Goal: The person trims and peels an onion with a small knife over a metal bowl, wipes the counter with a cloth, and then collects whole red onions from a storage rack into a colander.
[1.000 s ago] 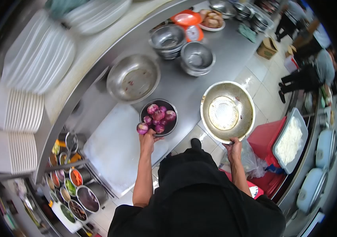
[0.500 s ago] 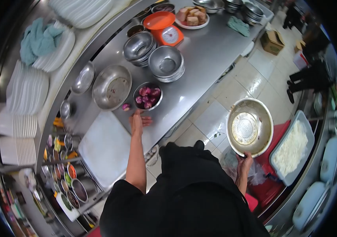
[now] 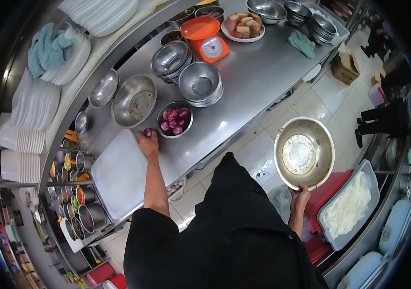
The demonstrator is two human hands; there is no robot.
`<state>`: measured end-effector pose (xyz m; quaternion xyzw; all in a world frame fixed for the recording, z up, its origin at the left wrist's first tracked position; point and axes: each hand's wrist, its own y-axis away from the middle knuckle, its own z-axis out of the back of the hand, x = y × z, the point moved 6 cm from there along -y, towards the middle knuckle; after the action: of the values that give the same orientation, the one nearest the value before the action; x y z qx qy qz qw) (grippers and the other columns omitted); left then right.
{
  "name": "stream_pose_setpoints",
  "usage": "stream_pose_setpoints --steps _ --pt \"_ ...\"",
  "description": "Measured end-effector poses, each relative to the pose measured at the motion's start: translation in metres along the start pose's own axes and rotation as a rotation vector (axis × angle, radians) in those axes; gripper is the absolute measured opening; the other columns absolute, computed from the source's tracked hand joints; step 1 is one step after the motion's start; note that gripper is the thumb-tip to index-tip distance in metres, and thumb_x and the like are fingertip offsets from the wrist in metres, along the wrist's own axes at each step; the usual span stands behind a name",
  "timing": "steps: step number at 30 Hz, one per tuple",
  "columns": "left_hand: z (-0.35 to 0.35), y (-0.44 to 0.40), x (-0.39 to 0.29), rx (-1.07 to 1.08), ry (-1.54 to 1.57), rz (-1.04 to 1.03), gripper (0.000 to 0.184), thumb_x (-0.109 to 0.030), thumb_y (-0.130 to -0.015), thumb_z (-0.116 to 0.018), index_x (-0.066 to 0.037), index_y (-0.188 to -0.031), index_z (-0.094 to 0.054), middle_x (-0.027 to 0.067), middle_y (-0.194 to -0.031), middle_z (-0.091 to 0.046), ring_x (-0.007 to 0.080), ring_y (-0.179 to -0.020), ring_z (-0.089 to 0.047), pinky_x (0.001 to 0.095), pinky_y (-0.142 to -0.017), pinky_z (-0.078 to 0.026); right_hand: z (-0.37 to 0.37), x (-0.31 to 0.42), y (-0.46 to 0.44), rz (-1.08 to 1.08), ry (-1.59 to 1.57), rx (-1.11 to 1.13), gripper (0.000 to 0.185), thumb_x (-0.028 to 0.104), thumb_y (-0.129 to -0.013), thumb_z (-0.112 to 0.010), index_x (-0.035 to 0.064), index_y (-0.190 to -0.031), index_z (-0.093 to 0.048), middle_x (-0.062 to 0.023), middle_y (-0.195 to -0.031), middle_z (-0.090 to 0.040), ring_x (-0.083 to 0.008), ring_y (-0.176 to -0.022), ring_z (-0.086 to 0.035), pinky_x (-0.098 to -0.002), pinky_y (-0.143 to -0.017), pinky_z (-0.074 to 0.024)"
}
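My left hand [image 3: 148, 143] is closed round a small purple onion [image 3: 148, 131] on the steel counter, beside the upper right corner of the white cutting board [image 3: 120, 173]. Several more onions lie in a steel bowl [image 3: 175, 120] just to the right of that hand. A large shallow steel basin [image 3: 134, 100] stands behind. Out over the floor, my right hand [image 3: 300, 195] grips the near rim of a perforated metal colander [image 3: 304, 153], which has a few small scraps inside.
Stacked steel bowls [image 3: 199, 83], an orange scale [image 3: 210, 47] and a plate of meat chunks [image 3: 243, 27] stand farther along the counter [image 3: 258, 67]. At right, a tray of white shreds [image 3: 347, 204] rests over a red bin [image 3: 328, 192]. People stand at the far right.
The onion bowl was let go after the first frame, with one onion lying beside it. My left hand has since closed round that onion. The colander stays in my right hand.
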<state>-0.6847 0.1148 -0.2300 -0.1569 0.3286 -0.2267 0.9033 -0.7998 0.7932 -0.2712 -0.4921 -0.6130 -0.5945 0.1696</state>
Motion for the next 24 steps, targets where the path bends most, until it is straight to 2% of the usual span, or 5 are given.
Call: stream_pose_setpoints --steps 5,6,15,17,24 --pt "0.048 0.026 -0.062 -0.072 0.59 0.182 0.03 -0.011 -0.07 -0.072 0.0 -0.09 -0.053 0.0141 -0.074 -0.062 0.0212 -0.064 -0.06 0.032 -0.065 -0.05 -0.028 0.024 -0.027 -0.025 0.01 -0.006 0.025 0.011 -0.081 -0.049 -0.0067 -0.098 -0.053 -0.016 -0.097 -0.058 -0.0272 -0.083 -0.063 -0.0398 -0.067 -0.0572" --pt "0.059 0.033 -0.092 0.028 0.587 0.136 0.029 -0.005 -0.074 -0.072 0.0 -0.092 -0.051 0.0012 -0.08 -0.058 0.006 -0.069 -0.053 0.0213 -0.063 -0.044 -0.035 0.03 -0.037 -0.024 0.017 -0.02 0.025 0.011 -0.081 -0.049 -0.0072 -0.099 -0.053 -0.0168 -0.098 -0.058 -0.0279 -0.084 -0.062 -0.0406 -0.068 -0.0573" --pt "0.071 0.046 -0.216 -0.03 -0.126 -0.179 0.037 -0.021 -0.078 -0.072 0.005 -0.101 -0.061 0.0186 -0.098 -0.062 0.0312 -0.09 -0.059 0.04 -0.081 -0.047 -0.116 0.099 -0.135 -0.07 -0.026 0.031 0.031 0.009 -0.08 -0.049 -0.0174 -0.097 -0.053 -0.0222 -0.095 -0.06 -0.0325 -0.08 -0.065 -0.0424 -0.069 -0.059" --pt "0.05 0.041 -0.272 0.2 0.456 0.221 0.025 -0.017 -0.078 -0.069 0.005 -0.078 -0.056 0.0117 -0.072 -0.057 0.0216 -0.066 -0.056 0.034 -0.06 -0.048 -0.115 0.12 -0.157 -0.09 0.043 0.032 0.032 0.011 -0.082 -0.048 -0.0151 -0.101 -0.052 -0.0211 -0.096 -0.06 -0.0328 -0.084 -0.064 -0.0466 -0.076 -0.0549" --pt "-0.056 0.108 -0.721 1.669 2.126 -0.125 0.046 -0.045 -0.076 -0.057 -0.001 -0.065 -0.054 0.009 -0.055 -0.046 0.0214 -0.051 -0.045 0.0445 -0.067 -0.045 -0.083 0.228 -0.226 0.005 -0.04 -0.152 0.034 0.01 -0.08 -0.049 -0.0159 -0.102 -0.052 -0.0226 -0.097 -0.061 -0.033 -0.081 -0.065 -0.0444 -0.069 -0.0573"
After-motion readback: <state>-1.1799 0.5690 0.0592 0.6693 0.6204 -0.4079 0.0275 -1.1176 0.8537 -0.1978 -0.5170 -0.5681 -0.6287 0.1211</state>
